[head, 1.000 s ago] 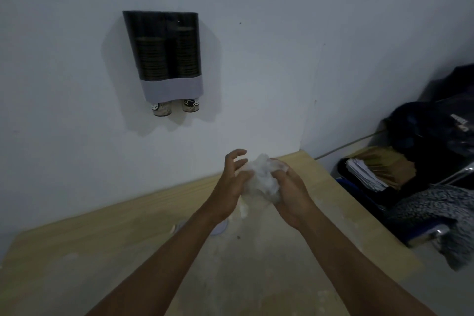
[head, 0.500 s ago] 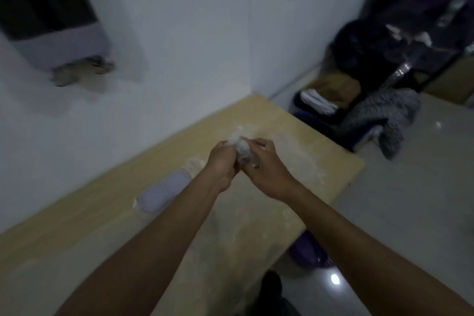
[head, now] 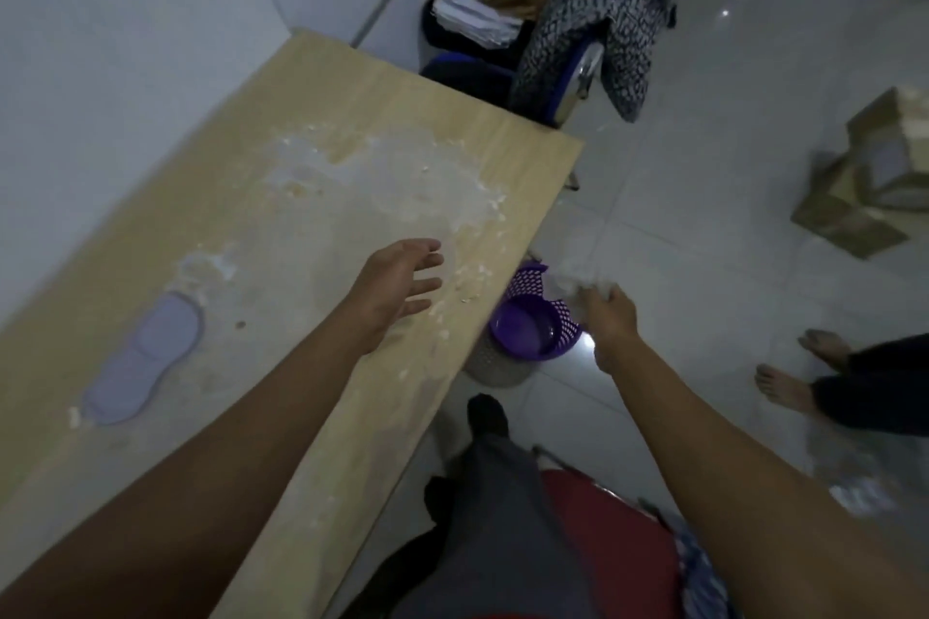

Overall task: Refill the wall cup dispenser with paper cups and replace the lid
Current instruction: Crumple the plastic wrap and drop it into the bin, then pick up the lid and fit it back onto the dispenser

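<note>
The dispenser's pale lilac lid [head: 142, 359] lies flat on the wooden table [head: 321, 96], at the left. My left hand [head: 402, 287] hovers over the table's right part, fingers spread, holding nothing. My right hand [head: 606, 317] is past the table's edge, closed on a crumpled clear plastic wrapper [head: 570, 286] above a purple mesh waste basket [head: 530, 322] on the floor. The wall dispenser and the cups are out of view.
White crumbs and dried smears cover the table's right half. A chair [head: 578, 75] draped with a patterned cloth and stacked papers stands beyond the table. Cardboard boxes [head: 869, 181] sit on the tiled floor at right. Another person's bare feet [head: 799, 367] stand at right.
My view swung from the wall down to the table edge and floor. My hands separated: the left let go of the wrapper, and the right carried it out over the purple basket.
</note>
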{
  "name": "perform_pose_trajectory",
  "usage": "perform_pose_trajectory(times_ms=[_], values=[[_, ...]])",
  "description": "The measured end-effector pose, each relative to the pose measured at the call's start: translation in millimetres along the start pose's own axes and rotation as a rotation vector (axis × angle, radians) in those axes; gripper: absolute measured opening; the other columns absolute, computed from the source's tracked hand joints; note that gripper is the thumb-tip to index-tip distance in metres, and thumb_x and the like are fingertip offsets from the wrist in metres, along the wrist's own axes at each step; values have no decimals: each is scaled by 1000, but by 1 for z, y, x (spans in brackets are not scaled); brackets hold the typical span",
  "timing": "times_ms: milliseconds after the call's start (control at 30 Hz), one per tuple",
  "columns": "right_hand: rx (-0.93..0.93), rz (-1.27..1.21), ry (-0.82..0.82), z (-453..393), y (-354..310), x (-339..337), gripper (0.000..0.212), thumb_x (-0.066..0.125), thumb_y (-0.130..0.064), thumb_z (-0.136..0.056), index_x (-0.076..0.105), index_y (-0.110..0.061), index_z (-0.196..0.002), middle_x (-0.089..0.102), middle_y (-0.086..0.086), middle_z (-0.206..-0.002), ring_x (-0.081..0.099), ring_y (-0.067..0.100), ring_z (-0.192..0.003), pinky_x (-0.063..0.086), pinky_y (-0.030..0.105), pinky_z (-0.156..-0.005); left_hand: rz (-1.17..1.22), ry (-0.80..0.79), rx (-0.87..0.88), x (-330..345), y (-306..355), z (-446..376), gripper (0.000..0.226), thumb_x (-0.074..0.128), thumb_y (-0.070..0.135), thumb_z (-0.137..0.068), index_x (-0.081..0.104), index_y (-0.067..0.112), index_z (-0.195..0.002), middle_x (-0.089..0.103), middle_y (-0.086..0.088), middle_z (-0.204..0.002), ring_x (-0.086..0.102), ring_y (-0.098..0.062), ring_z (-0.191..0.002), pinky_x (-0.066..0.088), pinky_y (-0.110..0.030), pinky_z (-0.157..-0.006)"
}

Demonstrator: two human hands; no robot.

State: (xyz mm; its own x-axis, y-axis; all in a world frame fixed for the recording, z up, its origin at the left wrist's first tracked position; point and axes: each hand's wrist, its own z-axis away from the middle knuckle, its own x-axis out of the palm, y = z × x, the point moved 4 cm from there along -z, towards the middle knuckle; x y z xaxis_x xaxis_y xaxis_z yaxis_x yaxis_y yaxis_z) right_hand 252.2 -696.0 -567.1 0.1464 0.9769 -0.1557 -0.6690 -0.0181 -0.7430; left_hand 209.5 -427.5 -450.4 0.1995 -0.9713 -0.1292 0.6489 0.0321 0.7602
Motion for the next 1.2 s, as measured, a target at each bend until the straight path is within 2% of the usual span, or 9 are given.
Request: perform_pose_trajectory(times_ms=[100,200,333,467,567,700,867,1033,1200], values=[[190,12,-40,-33,40,2,43,62,-10,-90,54,-4,-131,62,14,-112,62,28,-93,53,28,-55,33,68,6,5,-5,-24,24,42,27,-106,63,21,-116,67,-1,-117,65,-29,-113,51,-40,-92],[365,-27,-49,-67,62,20,56,67,-10,-89,48,-3,-141,60,16,-124,63,30,-106,54,29,-57,51,134,-4,6,-7,-49,22,42,24,-107,64,23,-110,67,2,-108,66,-28,-107,52,-43,-91],[470,-93,-52,-95,71,36,64,74,-18,-88,46,-9,-145,61,14,-129,63,23,-90,55,26,-44,62,166,7,3,-10,-65,25,41,19,-107,65,24,-104,68,1,-106,66,-24,-96,53,-39,-84],[470,-76,-160,-111,64,43,56,70,-15,-92,46,-6,-142,59,7,-106,60,19,-84,55,41,-84,65,182,-11,-1,-15,-84,26,42,16,-106,66,25,-99,68,1,-101,65,-21,-88,51,-34,-74],[456,-90,-179,-125,66,42,47,72,-4,-87,58,2,-131,69,9,-96,67,23,-81,62,33,-67,58,180,-34,-2,-17,-92,25,44,17,-106,67,25,-101,68,1,-101,65,-20,-85,51,-31,-70],[407,47,-104,-126,58,31,25,64,-11,-93,61,-4,-117,66,8,-92,63,21,-81,58,37,-78,82,198,-56,-9,-16,-96,23,45,19,-106,67,24,-102,69,1,-102,65,-20,-86,51,-32,-71],[210,109,-49,-110,4,27,15,53,-14,-90,68,-14,-86,70,15,-95,62,24,-81,51,35,-68,125,242,-71,-17,-12,-92,21,46,23,-106,67,26,-100,69,0,-105,66,-21,-92,52,-32,-73],[-177,160,52,-68,-97,55,21,49,-21,-96,66,-22,-107,70,-2,-95,68,19,-85,56,36,-78,179,285,-60,-35,-3,-79,20,47,26,-106,67,27,-100,69,2,-106,67,-23,-96,53,-34,-76],[-330,214,-226,-12,-160,145,17,48,-18,-101,63,-18,-111,66,-1,-96,65,15,-80,53,30,-70,288,404,8,-83,10,-53,18,50,27,-105,67,24,-102,69,1,-102,67,-19,-87,51,-35,-76]])
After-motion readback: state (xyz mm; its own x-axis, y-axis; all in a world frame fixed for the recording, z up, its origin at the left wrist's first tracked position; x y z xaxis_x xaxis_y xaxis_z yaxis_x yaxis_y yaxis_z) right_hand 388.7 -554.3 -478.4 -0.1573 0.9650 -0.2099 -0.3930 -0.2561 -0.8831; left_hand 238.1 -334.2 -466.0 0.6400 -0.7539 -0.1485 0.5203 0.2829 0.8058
